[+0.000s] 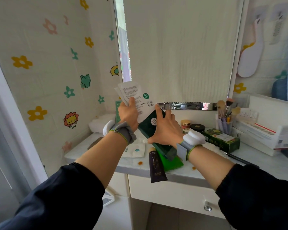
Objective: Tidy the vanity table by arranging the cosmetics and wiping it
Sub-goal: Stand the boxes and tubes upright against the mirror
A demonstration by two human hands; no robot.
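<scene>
**Operator:** State the condition of the left hand [127, 112].

**Inspector:** Fingers curled, thumb pressed on the front face. It grips a fan of white printed sachets [136, 97], held upright above the far left part of the white marbled surface [83, 151].

**Operator:** And the right hand [166, 128]?

**Inspector:** Fingers spread wide, with the thumb at the near left edge and the fingertips at the far end. It holds a dark green rectangular cardboard box [150, 128], tilted and raised above the middle of the surface. The far end of the box meets the lower corner of the sachets.

**Operator:** List the items lying on the surface.

**Inspector:**
- **Near edge, middle:** a black plastic tube with a beige cap [156, 165], its crimped end overhanging the edge.
- **Just right of the tube:** a bright green flat pack [171, 161], partly hidden beneath the box.
- **Left of the tube:** one flat white square sachet [134, 150].
- **Right side:** a green printed carton [221, 138] lying on its side.
- **Beyond the carton:** a gold-lidded jar [185, 124] and a black round jar [197, 127].
- **Further right:** a pale lilac holder of makeup brushes [224, 125] and a white plastic organiser [263, 130].
- **Far left corner:** a folded white towel [101, 124].
- **Near edge:** small orange spots [140, 163].
</scene>
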